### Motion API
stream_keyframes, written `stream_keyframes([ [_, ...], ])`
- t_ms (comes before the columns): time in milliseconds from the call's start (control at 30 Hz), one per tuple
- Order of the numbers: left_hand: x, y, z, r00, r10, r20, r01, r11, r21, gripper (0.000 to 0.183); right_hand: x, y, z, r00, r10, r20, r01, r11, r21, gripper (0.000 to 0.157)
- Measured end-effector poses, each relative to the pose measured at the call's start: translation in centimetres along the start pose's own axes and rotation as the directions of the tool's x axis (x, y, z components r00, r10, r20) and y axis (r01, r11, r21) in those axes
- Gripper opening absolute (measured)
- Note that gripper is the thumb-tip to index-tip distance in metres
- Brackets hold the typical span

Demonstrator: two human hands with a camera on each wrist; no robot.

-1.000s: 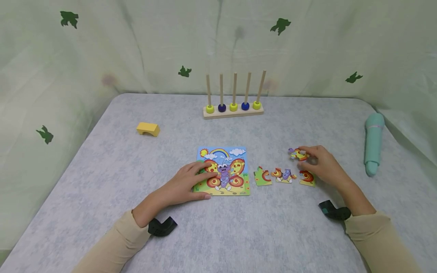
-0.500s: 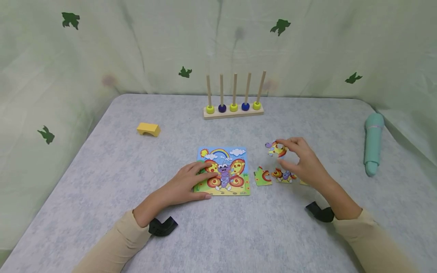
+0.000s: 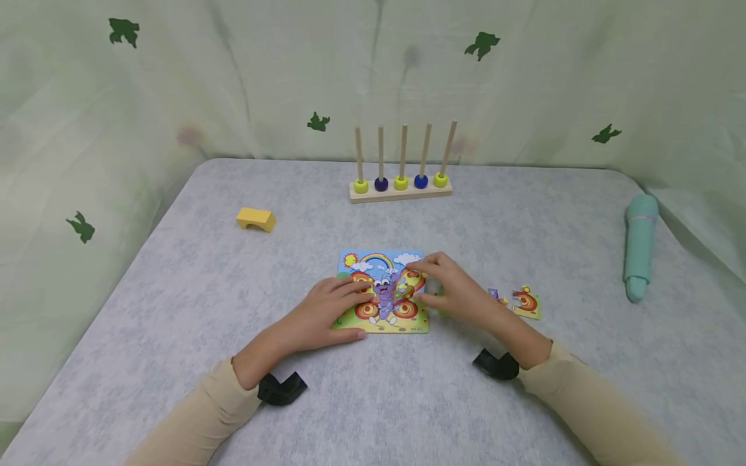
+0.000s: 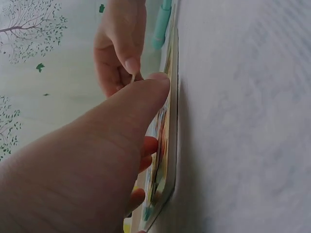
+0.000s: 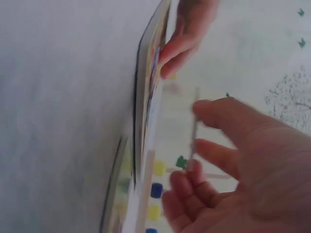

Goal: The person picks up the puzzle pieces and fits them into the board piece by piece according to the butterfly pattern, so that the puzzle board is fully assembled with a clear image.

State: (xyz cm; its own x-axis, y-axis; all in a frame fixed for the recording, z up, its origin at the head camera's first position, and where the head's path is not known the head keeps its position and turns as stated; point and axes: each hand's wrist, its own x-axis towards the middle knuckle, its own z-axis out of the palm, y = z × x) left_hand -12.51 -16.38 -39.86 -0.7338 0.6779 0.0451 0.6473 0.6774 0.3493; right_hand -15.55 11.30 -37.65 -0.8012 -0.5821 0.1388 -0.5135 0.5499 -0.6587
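A square butterfly puzzle board (image 3: 381,321) lies flat on the table in the head view. My left hand (image 3: 317,314) rests on its left part, fingers extended over the picture and thumb along the near edge. Over the board's right side, my right hand (image 3: 460,291) pinches a thin puzzle piece (image 3: 406,289) between thumb and fingers. In the right wrist view that piece (image 5: 194,136) appears edge-on, raised off the board. To the right lie a red-spiral puzzle piece (image 3: 527,303) and a purple one (image 3: 494,294), partly hidden by my right arm.
A wooden peg stand (image 3: 401,190) with yellow and blue beads stands at the back. A yellow arch block (image 3: 256,219) sits at the back left. On the far right lies a teal microphone-shaped object (image 3: 640,246). A pale curtain hangs behind the table.
My right hand has carried the puzzle piece leftward from beside the loose pieces to over the board's right side. My left hand has stayed on the board.
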Motion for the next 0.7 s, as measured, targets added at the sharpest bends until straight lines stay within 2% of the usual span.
stream_keyframes([
  [167,0.2,0.4,0.1,1.0,-0.011,0.018,0.011,1.0,-0.016,0.062,0.5,0.6,0.8,0.996,0.024,0.086,-0.019,0.998,-0.062,0.046],
  [300,0.4,0.5,0.2,0.999,-0.025,0.021,0.025,1.0,0.005,0.064,0.6,0.9,1.0,0.993,0.022,0.115,-0.012,0.996,-0.085,0.045],
  [567,1.8,1.4,-0.1,0.999,-0.039,0.03,0.034,0.988,0.149,0.071,1.4,1.2,0.8,0.986,0.025,0.165,-0.013,0.997,-0.073,0.043],
  [700,2.2,1.8,-0.3,0.997,-0.063,0.036,0.055,0.981,0.184,0.069,1.7,1.5,0.7,0.981,0.016,0.193,-0.006,0.999,-0.053,0.043],
])
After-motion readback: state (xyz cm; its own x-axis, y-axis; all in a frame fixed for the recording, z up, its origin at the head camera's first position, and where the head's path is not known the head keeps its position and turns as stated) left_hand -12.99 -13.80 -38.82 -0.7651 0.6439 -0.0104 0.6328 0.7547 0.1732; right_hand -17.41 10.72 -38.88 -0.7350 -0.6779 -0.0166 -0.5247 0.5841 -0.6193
